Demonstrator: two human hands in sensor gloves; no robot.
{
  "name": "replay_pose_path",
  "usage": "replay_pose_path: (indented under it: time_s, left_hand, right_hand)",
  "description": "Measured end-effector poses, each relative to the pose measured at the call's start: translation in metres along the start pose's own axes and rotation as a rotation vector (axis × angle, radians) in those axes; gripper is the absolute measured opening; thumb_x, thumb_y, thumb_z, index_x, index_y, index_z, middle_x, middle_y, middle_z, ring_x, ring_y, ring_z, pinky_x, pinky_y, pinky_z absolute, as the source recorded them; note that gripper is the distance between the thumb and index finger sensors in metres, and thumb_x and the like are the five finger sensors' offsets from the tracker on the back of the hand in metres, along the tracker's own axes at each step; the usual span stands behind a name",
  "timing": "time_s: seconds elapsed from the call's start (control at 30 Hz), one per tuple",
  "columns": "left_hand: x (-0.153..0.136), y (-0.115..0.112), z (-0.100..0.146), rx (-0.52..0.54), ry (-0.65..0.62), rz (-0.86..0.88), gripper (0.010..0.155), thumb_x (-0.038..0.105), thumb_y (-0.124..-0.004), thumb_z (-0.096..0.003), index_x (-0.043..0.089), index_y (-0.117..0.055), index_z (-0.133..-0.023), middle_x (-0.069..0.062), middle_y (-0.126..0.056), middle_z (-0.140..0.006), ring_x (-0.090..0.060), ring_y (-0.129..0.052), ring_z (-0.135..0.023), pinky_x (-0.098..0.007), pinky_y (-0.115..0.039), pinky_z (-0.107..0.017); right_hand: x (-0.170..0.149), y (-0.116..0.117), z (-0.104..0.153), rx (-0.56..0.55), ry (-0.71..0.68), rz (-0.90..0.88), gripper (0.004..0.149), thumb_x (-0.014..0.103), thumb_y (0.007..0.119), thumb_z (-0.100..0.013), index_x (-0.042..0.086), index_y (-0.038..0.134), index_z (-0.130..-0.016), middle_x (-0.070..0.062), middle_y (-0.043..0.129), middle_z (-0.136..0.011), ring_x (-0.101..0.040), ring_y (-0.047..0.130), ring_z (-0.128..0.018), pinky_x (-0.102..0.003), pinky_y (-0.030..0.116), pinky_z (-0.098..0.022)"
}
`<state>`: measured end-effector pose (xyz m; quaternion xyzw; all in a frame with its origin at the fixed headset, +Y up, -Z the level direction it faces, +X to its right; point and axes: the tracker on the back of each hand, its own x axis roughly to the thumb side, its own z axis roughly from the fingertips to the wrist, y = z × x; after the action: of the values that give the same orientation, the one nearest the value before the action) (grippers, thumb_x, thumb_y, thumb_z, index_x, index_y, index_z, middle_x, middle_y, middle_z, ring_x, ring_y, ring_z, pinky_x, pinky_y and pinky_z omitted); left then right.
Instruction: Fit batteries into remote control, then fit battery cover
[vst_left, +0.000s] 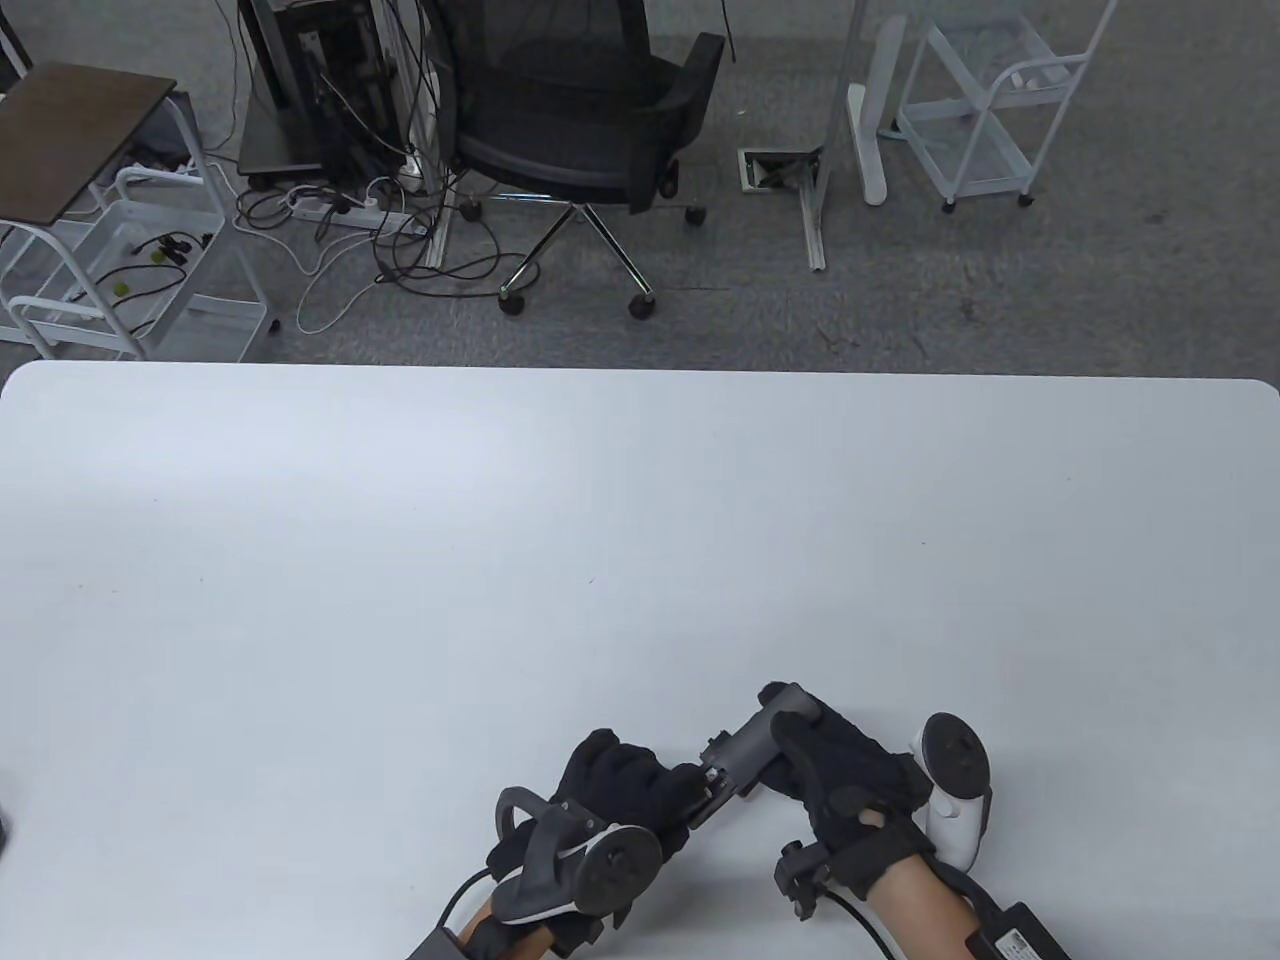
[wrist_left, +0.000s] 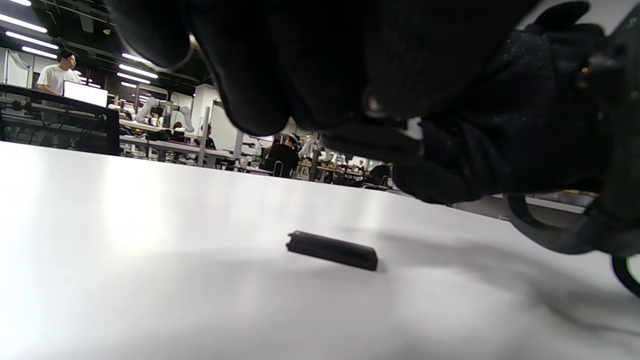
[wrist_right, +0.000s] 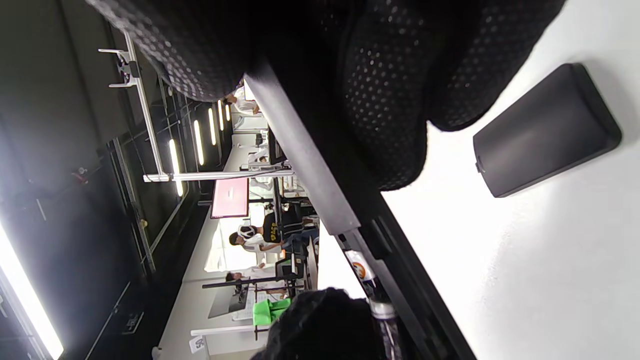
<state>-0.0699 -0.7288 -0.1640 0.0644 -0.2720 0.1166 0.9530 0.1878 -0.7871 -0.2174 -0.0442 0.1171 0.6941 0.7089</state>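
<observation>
- Table view: the right hand is gripping the gray remote control near the front edge of the white table, fingers wrapping over its far end. The left hand is curling its fingertips against the remote's near end, where the open battery bay is facing up.
- Left wrist view: the left fingers are bunching together overhead; what they are pinching cannot be told. The black battery cover is lying flat on the table, apart from both hands.
- Right wrist view: the right fingers are clamping the remote's long body; a battery is sitting in its bay, and the cover is lying on the table beside it.
</observation>
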Motion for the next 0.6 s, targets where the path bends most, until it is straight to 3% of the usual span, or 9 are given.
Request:
replay_pose_path:
  time_s: [0.6]
  left_hand:
    - [0.0022, -0.0009, 0.0011, 0.037, -0.021, -0.020, 0.053, 0.044, -0.092, -0.0370, 0.037, -0.083, -0.089, 0.014, -0.101, -0.077, -0.019, -0.089, -0.095, -0.058, -0.061, -0.084]
  right_hand:
    - [0.0003, 0.0051, 0.0020, 0.036, 0.007, 0.000, 0.060, 0.040, 0.084, -0.045, 0.007, 0.075, -0.094, -0.019, 0.095, -0.079, -0.030, 0.107, -0.052, -0.051, 0.083, -0.048]
